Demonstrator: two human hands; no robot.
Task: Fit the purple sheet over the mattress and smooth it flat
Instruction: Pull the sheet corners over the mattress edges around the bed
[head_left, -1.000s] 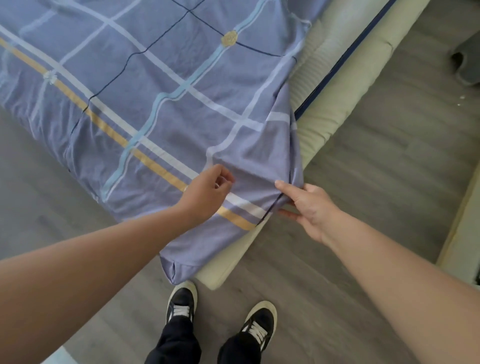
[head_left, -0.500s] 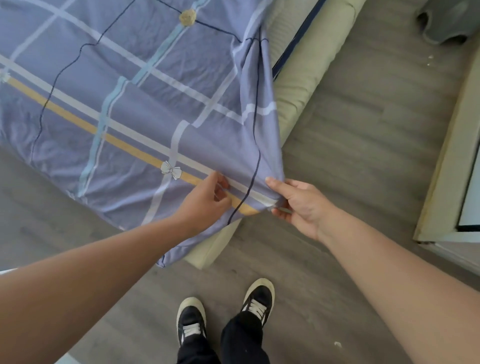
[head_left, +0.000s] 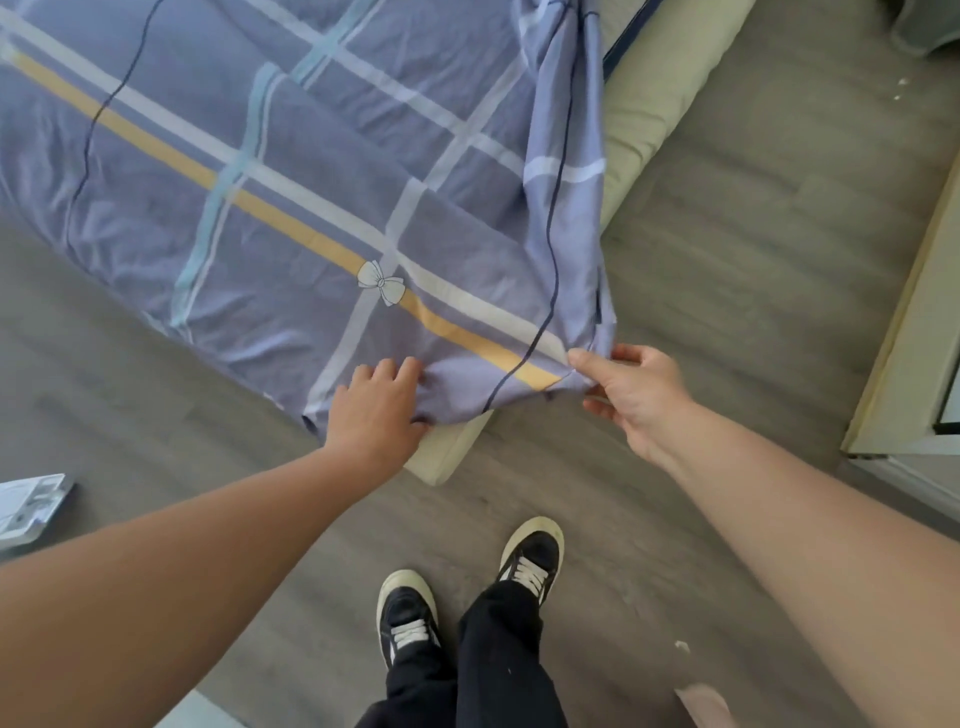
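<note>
Purple sheet (head_left: 322, 171) held at the mattress (head_left: 641, 114) corner
Left hand (head_left: 376, 410) bunches the fabric; right hand (head_left: 636, 395), at its 3 o'clock, pinches the sheet's edge. The sheet spreads toward 11 o'clock, with bare mattress at 1.

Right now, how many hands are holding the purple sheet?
2. The left hand grips the purple sheet at its near edge, just above the mattress corner. The right hand pinches the sheet's bunched corner, further right.
</note>
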